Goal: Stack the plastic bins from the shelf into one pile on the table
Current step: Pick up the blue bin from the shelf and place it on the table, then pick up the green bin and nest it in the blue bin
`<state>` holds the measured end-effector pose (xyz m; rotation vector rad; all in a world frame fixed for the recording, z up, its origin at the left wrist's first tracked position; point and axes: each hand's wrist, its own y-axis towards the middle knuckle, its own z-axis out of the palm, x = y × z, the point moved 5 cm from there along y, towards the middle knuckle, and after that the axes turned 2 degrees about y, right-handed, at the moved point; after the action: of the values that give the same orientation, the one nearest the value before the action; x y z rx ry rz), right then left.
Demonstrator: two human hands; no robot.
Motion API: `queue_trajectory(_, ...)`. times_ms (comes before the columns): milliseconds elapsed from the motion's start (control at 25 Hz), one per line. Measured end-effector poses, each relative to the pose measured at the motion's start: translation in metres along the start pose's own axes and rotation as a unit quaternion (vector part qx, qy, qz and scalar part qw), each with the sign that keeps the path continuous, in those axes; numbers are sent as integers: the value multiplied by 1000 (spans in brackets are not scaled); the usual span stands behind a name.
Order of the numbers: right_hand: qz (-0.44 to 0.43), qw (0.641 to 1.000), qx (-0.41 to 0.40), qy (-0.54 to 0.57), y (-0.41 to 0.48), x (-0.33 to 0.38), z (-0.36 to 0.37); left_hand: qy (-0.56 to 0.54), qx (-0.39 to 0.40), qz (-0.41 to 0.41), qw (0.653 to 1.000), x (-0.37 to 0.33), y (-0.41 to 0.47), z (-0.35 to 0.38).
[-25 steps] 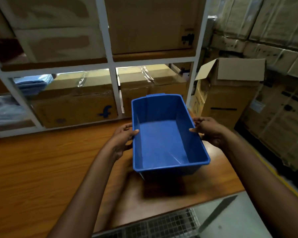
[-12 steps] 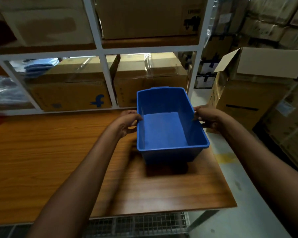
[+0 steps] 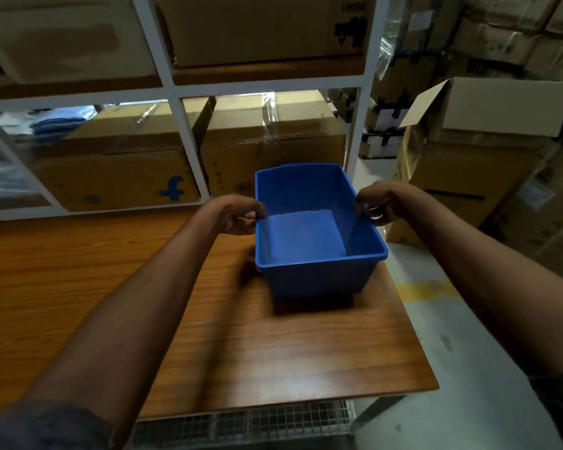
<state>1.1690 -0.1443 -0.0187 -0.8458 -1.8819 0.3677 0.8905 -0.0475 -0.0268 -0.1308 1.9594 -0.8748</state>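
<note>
Now: one bin point(image 3: 309, 235), blue and empty, sits right of centre in the frame, near the right end of the tabletop point(image 3: 78, 287)
Left hand point(image 3: 238, 214): clenched on the bin's left rim, thumb and fingers pinching the edge
Right hand point(image 3: 376, 203): grasping the right rim opposite, so the load is level and square
Contact: a dark shadow lies under the bin; whether it rests on the wood I cannot tell
Likely purpose: base of the pile, open side up to take the next bin
Shelf point(image 3: 189, 89): upper frame, cardboard boxes point(image 3: 117, 164) showing
</note>
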Motion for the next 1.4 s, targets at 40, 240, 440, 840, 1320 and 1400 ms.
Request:
queue_trajectory(40,4,1000,-1,-6,1,0,0,2,1,-5,1000,0,1,1)
queue_trajectory(240,9,1000,7,-18,5,-2,4,-3,0,-9,1000,1,7,2)
queue_trajectory(440,6,1000,-15,7,3,-4,1,-16,-9,-2,1000,2,6,0)
queue_trajectory(840,-122,973,-65,187,-101,-9,12,-106,-38,121,986,25,-79,-23)
queue_trajectory(1320,-218,957,-76,176,-228,-137,151,-39,-133,324,936,208,-189,25)
queue_trajectory(1400,-211,958,-72,182,-241,-159,171,-39,-137,313,939,237,-202,38)
